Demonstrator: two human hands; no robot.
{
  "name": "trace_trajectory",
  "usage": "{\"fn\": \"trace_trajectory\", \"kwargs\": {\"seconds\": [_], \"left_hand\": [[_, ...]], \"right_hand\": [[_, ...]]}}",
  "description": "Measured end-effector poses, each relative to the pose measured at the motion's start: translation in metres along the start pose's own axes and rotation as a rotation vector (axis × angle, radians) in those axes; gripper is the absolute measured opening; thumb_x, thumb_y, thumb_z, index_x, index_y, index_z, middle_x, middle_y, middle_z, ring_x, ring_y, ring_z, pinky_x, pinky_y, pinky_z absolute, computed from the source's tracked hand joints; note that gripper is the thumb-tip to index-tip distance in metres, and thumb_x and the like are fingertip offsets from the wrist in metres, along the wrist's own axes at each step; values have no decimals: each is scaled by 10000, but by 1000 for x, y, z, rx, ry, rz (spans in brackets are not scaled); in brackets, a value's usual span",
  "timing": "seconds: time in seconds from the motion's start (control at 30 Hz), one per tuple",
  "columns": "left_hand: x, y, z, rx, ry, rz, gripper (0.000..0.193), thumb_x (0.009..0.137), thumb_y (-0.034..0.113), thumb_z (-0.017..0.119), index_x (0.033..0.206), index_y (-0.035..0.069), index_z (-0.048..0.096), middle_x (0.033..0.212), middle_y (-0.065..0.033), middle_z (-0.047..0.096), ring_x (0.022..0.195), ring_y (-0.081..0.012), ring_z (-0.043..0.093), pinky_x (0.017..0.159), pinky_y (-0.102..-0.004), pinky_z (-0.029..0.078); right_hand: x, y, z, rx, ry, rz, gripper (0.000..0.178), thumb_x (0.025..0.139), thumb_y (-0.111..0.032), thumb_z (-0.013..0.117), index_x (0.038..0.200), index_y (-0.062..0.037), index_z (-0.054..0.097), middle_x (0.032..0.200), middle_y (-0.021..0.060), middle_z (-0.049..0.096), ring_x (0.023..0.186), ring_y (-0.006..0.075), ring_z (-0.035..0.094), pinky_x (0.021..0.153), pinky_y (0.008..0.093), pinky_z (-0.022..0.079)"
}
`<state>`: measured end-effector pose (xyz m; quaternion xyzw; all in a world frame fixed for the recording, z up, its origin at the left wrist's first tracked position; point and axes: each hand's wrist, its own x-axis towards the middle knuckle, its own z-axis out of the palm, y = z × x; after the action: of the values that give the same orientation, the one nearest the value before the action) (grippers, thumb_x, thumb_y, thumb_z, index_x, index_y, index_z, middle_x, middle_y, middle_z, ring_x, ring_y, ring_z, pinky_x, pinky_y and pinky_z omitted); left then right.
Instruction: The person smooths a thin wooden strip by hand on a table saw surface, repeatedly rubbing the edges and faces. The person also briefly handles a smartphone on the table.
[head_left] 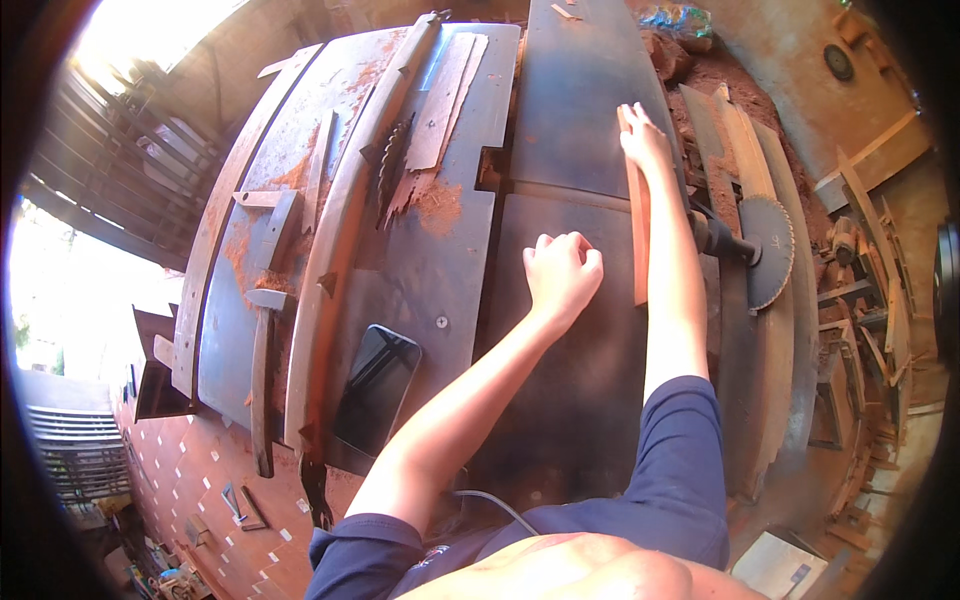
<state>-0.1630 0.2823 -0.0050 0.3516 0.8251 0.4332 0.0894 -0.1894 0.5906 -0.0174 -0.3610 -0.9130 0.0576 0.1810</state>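
My right hand (pixel 645 138) reaches far forward and grips the far end of a narrow reddish wooden strip (pixel 640 245). The strip lies lengthwise along the right side of the dark metal machine table (pixel 570 230), partly under my right forearm. My left hand (pixel 562 278) is over the middle of that table, apart from the strip. Its fingers are curled in a loose fist, and nothing shows in them. Just beyond the strip's right side, a round toothed saw blade (pixel 770 253) sits upright on a dark shaft.
A phone or tablet (pixel 378 385) lies on the table's left part. Further left are a hammer (pixel 264 375), a long wooden rail (pixel 345 240), a drill bit (pixel 393 165), a thin board (pixel 445 105) and sawdust (pixel 440 208). Wood offcuts (pixel 845 390) pile up at right.
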Motion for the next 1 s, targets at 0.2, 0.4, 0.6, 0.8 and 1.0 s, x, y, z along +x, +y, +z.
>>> {"fn": "trace_trajectory", "kwargs": {"seconds": [0.2,0.4,0.6,0.8,1.0], "left_hand": [[1,-3,-1,43,16,-6,200,807,235,579,798,82,707,813,-79,708,914,-281,610,858,-429,413],[4,-4,0,72,-12,-5,238,831,259,570,839,74,719,880,-121,726,1012,-316,618,920,-458,404],[6,-7,0,123,17,40,287,808,317,563,873,112,753,882,-140,732,929,-320,677,864,-441,485],[7,-16,-2,87,7,80,265,831,299,557,829,92,723,855,-149,726,865,-336,689,814,-442,487],[10,-20,0,54,12,88,252,826,287,552,821,91,711,835,-154,719,836,-344,690,801,-439,498]], "right_hand": [[-74,-30,-17,28,11,-80,586,866,-172,533,1447,-196,465,1532,137,414,1088,433,645,994,467,518],[-136,-46,-44,21,12,-70,575,876,-161,549,1444,-181,464,1517,137,436,1053,421,658,959,458,536],[-221,-63,-73,8,-31,-33,609,870,-163,566,1466,-198,444,1530,122,419,1065,407,648,972,444,530],[-331,-86,-116,53,-92,-73,650,872,-138,596,1493,-184,410,1550,111,394,1091,379,635,966,432,535],[-432,-91,-155,62,-86,-82,630,871,-111,614,1473,-129,431,1557,106,383,1134,360,614,966,427,533]]}}
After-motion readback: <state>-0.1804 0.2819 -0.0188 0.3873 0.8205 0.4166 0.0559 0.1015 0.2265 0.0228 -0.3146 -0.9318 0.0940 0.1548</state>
